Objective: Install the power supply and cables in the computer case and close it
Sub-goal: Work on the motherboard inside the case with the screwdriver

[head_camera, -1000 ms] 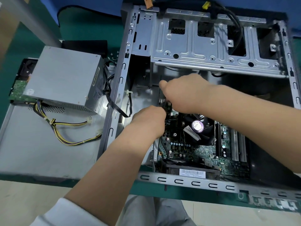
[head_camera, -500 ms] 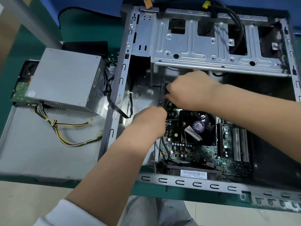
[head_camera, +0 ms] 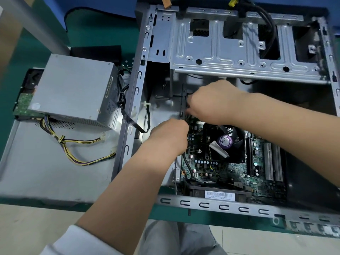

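So far: power supply [head_camera: 73, 89] sits outside the case [head_camera: 128, 111], at nine o'clock
Hands: left hand [head_camera: 169, 137] and right hand [head_camera: 211, 102] at the board; fingers hidden, cannot tell
Left: nearly everything

Probably repair workshop: green bench mat [head_camera: 103, 34]

Both the left hand [head_camera: 170, 137] and right hand [head_camera: 211, 103] reach into the open computer case [head_camera: 230, 207], fingers hidden at the motherboard [head_camera: 230, 172] edge.

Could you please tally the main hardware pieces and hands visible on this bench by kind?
Power supply: 1
Computer case: 1
Motherboard: 1
Cooler fan: 1
Side panel: 1
Hands: 2, left hand, right hand
Total: 7
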